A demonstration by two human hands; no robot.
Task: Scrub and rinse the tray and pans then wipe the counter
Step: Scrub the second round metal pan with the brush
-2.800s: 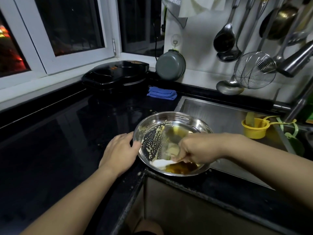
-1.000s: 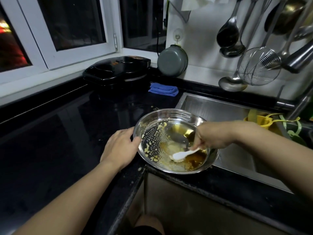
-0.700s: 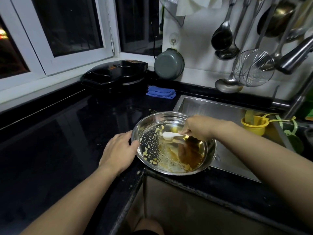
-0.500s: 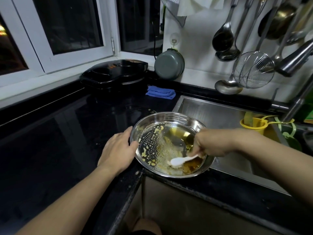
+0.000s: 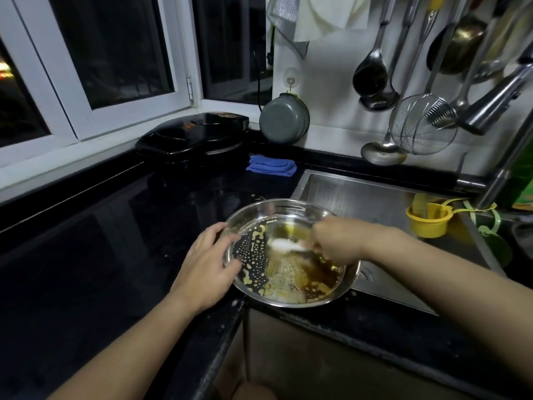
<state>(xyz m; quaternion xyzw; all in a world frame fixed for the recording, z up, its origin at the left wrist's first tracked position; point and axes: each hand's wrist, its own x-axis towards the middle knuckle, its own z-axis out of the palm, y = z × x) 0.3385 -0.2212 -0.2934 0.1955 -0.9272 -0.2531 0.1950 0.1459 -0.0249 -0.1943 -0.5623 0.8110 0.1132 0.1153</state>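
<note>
Steel pan (image 5: 344, 287) w/ brown liquid & yellow residue; left hand (image 5: 207, 268) grip round rim; right hand (image 5: 336, 241) grip pinching white scraper (image 5: 281, 244).

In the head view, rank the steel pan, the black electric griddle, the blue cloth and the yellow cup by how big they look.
1. steel pan, nearest the camera
2. black electric griddle, farther back, so the true order is unsure
3. blue cloth and yellow cup look alike
</note>
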